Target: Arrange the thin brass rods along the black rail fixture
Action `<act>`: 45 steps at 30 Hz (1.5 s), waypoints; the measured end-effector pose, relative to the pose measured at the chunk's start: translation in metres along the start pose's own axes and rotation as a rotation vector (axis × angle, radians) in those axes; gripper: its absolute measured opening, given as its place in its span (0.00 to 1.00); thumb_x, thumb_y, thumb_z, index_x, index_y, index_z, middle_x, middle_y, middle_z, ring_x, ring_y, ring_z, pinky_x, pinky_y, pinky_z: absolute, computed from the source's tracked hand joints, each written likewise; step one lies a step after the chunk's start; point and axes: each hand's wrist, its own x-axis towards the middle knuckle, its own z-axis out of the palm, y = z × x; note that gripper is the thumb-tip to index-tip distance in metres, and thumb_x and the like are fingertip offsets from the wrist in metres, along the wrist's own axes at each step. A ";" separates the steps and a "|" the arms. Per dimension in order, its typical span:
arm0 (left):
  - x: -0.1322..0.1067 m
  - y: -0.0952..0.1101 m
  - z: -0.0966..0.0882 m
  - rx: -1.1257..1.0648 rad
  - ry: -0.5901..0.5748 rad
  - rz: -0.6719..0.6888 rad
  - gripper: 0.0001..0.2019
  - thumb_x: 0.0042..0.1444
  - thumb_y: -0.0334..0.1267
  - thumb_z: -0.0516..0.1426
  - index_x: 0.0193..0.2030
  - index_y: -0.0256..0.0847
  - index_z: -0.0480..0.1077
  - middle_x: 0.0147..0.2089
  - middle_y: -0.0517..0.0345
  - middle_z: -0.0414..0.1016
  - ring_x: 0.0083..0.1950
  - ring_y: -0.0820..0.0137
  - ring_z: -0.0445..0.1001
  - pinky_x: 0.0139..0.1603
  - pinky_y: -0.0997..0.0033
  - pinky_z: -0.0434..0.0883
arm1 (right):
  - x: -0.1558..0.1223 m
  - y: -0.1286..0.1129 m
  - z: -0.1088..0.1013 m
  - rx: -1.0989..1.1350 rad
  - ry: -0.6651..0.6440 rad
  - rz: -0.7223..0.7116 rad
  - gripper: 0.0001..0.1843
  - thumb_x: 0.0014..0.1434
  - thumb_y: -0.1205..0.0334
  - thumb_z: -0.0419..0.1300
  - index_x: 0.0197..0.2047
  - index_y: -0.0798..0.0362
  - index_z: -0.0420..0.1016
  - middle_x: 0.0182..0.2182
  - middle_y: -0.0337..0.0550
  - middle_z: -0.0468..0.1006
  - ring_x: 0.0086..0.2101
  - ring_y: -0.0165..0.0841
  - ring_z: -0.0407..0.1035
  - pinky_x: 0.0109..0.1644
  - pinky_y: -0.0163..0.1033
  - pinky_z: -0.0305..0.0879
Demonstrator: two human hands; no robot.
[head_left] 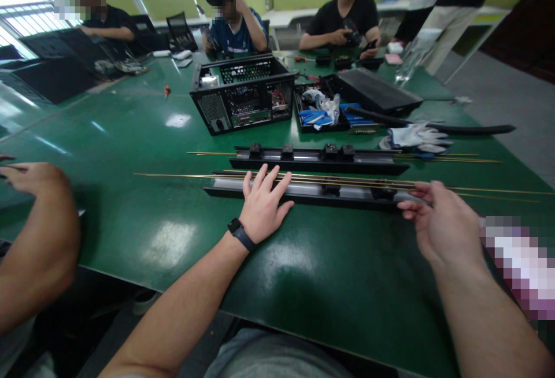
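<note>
Two long black rails lie side by side on the green table (143,135). My left hand (262,207), with a black watch on the wrist, lies flat with spread fingers on the near rail (312,192). Thin brass rods (347,181) run along the top of that rail and past both its ends. My right hand (440,222) is at the rail's right end, its fingers curled and pinched at the rail and rods there. The far rail (321,159) carries several black clips and is untouched.
An open black computer case (243,97) stands behind the rails, a black tray (323,111) with blue and white gloves beside it, white gloves (416,136) to the right. Another person's arm (37,233) rests at the left edge. Three people sit at the far side.
</note>
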 end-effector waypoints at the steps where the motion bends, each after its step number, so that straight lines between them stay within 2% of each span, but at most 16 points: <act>1: 0.000 0.000 0.000 0.001 0.001 0.001 0.32 0.77 0.42 0.68 0.86 0.50 0.76 0.90 0.38 0.71 0.94 0.36 0.62 0.93 0.20 0.55 | 0.000 0.000 -0.001 0.001 -0.005 -0.007 0.13 0.76 0.52 0.72 0.44 0.53 0.83 0.36 0.41 0.83 0.24 0.28 0.77 0.23 0.29 0.67; 7: -0.001 -0.001 0.002 -0.002 0.011 0.004 0.32 0.77 0.42 0.68 0.86 0.51 0.76 0.90 0.38 0.71 0.94 0.36 0.62 0.93 0.20 0.54 | -0.003 0.006 -0.001 -0.021 -0.114 -0.041 0.20 0.69 0.44 0.79 0.43 0.54 0.87 0.40 0.46 0.86 0.25 0.28 0.77 0.23 0.29 0.68; 11: -0.001 0.000 0.001 0.000 0.004 0.001 0.32 0.77 0.42 0.68 0.86 0.49 0.76 0.90 0.37 0.71 0.94 0.36 0.62 0.93 0.20 0.55 | -0.005 0.010 0.000 -0.035 -0.133 -0.059 0.23 0.65 0.41 0.82 0.41 0.54 0.89 0.45 0.51 0.88 0.26 0.27 0.77 0.24 0.28 0.67; 18: 0.000 -0.001 0.001 -0.004 0.002 -0.001 0.33 0.77 0.42 0.68 0.86 0.50 0.76 0.90 0.38 0.71 0.94 0.36 0.63 0.93 0.20 0.55 | -0.006 0.006 0.002 -0.022 -0.113 -0.020 0.17 0.71 0.48 0.78 0.41 0.55 0.89 0.44 0.51 0.89 0.26 0.27 0.78 0.25 0.28 0.69; 24: 0.001 0.001 -0.001 0.006 -0.012 -0.005 0.32 0.77 0.42 0.68 0.85 0.51 0.76 0.90 0.38 0.71 0.94 0.36 0.63 0.93 0.21 0.56 | -0.006 0.002 0.002 0.006 -0.084 0.006 0.19 0.73 0.48 0.78 0.42 0.57 0.87 0.45 0.51 0.88 0.26 0.27 0.78 0.25 0.29 0.70; 28: 0.001 0.001 0.000 0.005 -0.006 -0.003 0.32 0.77 0.43 0.68 0.85 0.50 0.76 0.90 0.38 0.71 0.94 0.36 0.62 0.93 0.21 0.56 | -0.003 0.001 0.001 -0.002 -0.063 0.017 0.16 0.76 0.51 0.74 0.42 0.56 0.86 0.43 0.50 0.88 0.26 0.27 0.77 0.24 0.28 0.68; 35: 0.000 0.001 0.000 0.007 0.000 -0.004 0.32 0.77 0.43 0.68 0.85 0.51 0.76 0.90 0.39 0.71 0.94 0.36 0.62 0.93 0.21 0.54 | -0.004 -0.001 0.002 0.001 -0.052 0.018 0.16 0.77 0.52 0.73 0.43 0.56 0.86 0.45 0.51 0.88 0.26 0.27 0.77 0.24 0.29 0.69; 40: 0.001 0.001 -0.001 0.005 -0.011 -0.005 0.32 0.77 0.42 0.68 0.85 0.50 0.76 0.90 0.38 0.71 0.94 0.36 0.63 0.93 0.21 0.56 | -0.004 -0.002 0.002 -0.018 -0.033 0.019 0.13 0.78 0.54 0.70 0.43 0.55 0.85 0.38 0.45 0.85 0.24 0.28 0.76 0.24 0.29 0.68; 43: 0.001 0.000 0.000 0.005 -0.012 -0.002 0.32 0.77 0.43 0.69 0.85 0.50 0.76 0.90 0.38 0.71 0.94 0.36 0.63 0.93 0.21 0.56 | -0.001 0.000 0.000 -0.015 -0.012 -0.023 0.13 0.76 0.52 0.72 0.42 0.53 0.84 0.36 0.41 0.83 0.21 0.27 0.73 0.22 0.30 0.67; 45: 0.000 0.000 0.000 0.008 -0.006 -0.003 0.32 0.77 0.43 0.69 0.85 0.50 0.76 0.90 0.38 0.71 0.94 0.36 0.63 0.93 0.21 0.56 | 0.000 0.004 -0.001 -0.015 -0.034 -0.037 0.18 0.72 0.47 0.76 0.42 0.53 0.84 0.35 0.43 0.83 0.21 0.27 0.72 0.22 0.30 0.67</act>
